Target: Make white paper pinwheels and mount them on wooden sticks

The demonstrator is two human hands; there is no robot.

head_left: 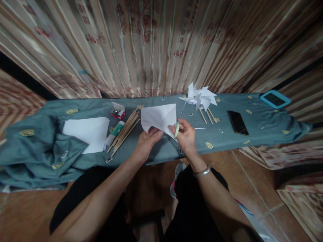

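A sheet of white paper [160,116] is held up over the cloth-covered table, its lower edge curling. My left hand [150,137] pinches it along the bottom edge. At its lower right corner my right hand [186,135] is closed round scissors with pale green handles [177,130]; the thumb of this hand also seems to touch the paper. The scissor blades point up and away, to the right of the sheet. Beyond them lie white paper pinwheels [202,97] on wooden sticks. A thin white paper strip [200,128] rests just right of my right hand.
On the left are a stack of white paper [85,131], a glue stick [117,129], several wooden sticks [126,131] and a small open box [118,111] of metal bits. A phone [237,122] and a blue-framed device [275,99] lie right. Curtains [156,50] hang behind the table [161,158].
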